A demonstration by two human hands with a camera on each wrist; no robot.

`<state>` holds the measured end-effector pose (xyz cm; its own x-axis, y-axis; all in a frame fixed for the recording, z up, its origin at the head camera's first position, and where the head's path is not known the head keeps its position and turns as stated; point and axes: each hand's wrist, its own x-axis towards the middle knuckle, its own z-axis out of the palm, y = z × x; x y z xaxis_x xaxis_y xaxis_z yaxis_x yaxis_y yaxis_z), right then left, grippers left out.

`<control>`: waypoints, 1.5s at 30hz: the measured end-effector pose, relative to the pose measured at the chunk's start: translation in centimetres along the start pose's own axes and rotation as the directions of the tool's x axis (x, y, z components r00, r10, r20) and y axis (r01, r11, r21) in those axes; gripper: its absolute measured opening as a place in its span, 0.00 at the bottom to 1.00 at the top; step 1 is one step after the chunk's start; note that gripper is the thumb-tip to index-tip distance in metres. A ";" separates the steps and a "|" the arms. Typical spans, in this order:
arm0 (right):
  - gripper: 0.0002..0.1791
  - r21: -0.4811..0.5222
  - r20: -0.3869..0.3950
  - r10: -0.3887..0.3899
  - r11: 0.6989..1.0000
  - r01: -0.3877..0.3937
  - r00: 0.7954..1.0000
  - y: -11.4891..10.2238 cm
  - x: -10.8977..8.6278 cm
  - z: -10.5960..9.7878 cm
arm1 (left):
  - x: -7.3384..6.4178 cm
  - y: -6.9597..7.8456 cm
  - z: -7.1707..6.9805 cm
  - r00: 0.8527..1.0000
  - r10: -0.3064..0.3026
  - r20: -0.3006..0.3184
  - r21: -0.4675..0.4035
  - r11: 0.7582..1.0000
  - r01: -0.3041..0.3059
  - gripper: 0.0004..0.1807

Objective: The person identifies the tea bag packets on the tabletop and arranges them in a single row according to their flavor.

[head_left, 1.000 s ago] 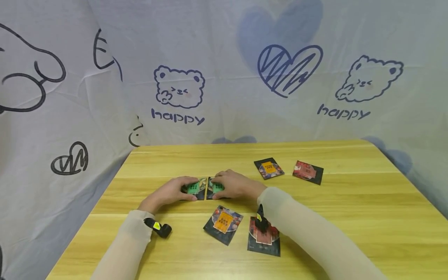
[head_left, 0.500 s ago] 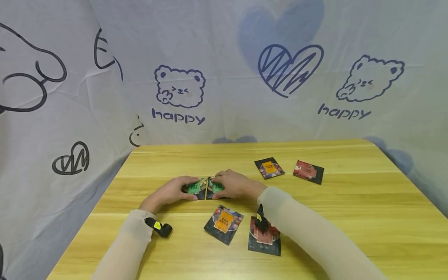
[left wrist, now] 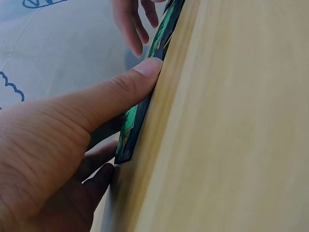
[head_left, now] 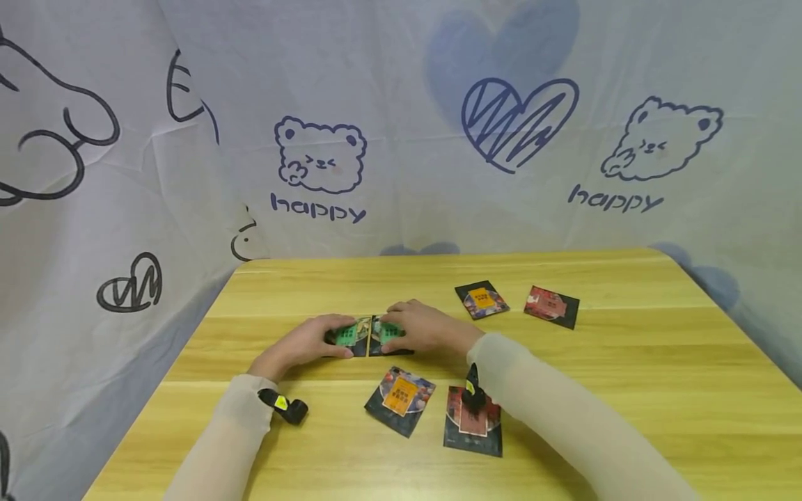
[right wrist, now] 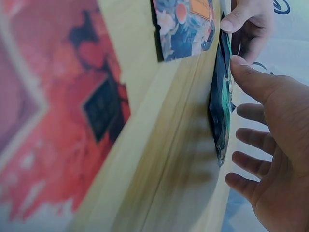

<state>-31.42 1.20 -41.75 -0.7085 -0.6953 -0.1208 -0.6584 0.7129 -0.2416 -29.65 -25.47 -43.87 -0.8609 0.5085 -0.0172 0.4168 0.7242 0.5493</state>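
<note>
Two flat black packets with green labels lie side by side on the table, their adjoining edges parted by a thin line. My left hand (head_left: 303, 341) spans the left green-label packet (head_left: 361, 342), and in the left wrist view its thumb (left wrist: 120, 87) rests at the near edge. Bent fingers sit toward that packet's outer end. Over the right green-label packet (head_left: 377, 346) is my right hand (head_left: 432, 329). In the right wrist view its fingers (right wrist: 256, 140) are spread, with the thumb tip by the packet's edge. Both hands partly cover the packets in the head view.
Nearer on the wooden table (head_left: 326, 452) lie an orange-label packet (head_left: 401, 400) and a red-label packet (head_left: 473, 424), the latter partly under my right wrist camera. Another orange-label packet (head_left: 482, 300) and red-label packet (head_left: 551, 307) lie at the back right. A printed cloth (head_left: 407, 139) hangs behind.
My right hand has shifted slightly right and away from me, showing more of the right green-label packet. The left hand and the other packets stay put.
</note>
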 end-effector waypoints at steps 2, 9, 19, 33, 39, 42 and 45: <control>0.39 0.011 -0.001 -0.004 1.000 0.004 1.000 0.1 -0.3 -0.1 | 0.0 0.0 0.0 1.000 -0.004 0.001 0.001 1.000 0.004 0.40; 0.38 0.029 -0.006 -0.012 1.000 0.012 1.000 0.3 -1.2 -0.6 | -0.1 0.0 0.0 1.000 -0.004 -0.001 -0.004 1.000 0.004 0.40; 0.38 0.097 -0.046 -0.034 0.995 0.038 0.998 0.7 -3.3 -0.9 | 0.0 -0.1 0.0 1.000 -0.009 0.005 -0.004 1.000 0.009 0.40; 0.38 0.137 -0.066 -0.095 0.985 0.104 0.993 -0.3 -6.6 0.3 | 0.0 -0.3 0.1 1.000 0.002 0.007 0.008 1.000 -0.002 0.41; 0.37 0.130 -0.071 -0.143 0.980 0.151 0.987 -0.9 -7.8 0.8 | 0.1 -0.3 0.1 1.000 0.001 0.008 0.003 1.000 -0.001 0.42; 0.38 0.116 -0.074 -0.154 0.980 0.162 0.985 -0.9 -8.5 0.9 | 0.1 -0.3 0.2 1.000 0.001 0.008 0.000 1.000 -0.001 0.42; 0.39 0.107 -0.079 -0.148 0.982 0.155 0.986 -0.8 -9.3 0.9 | 0.2 -0.3 0.2 1.000 0.000 0.006 -0.003 1.000 0.000 0.42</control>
<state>-24.04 7.03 -41.34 -0.6213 -0.7835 -0.0078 -0.7296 0.5822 -0.3587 -29.91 -25.50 -44.22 -0.8591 0.5114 -0.0227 0.4158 0.7230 0.5517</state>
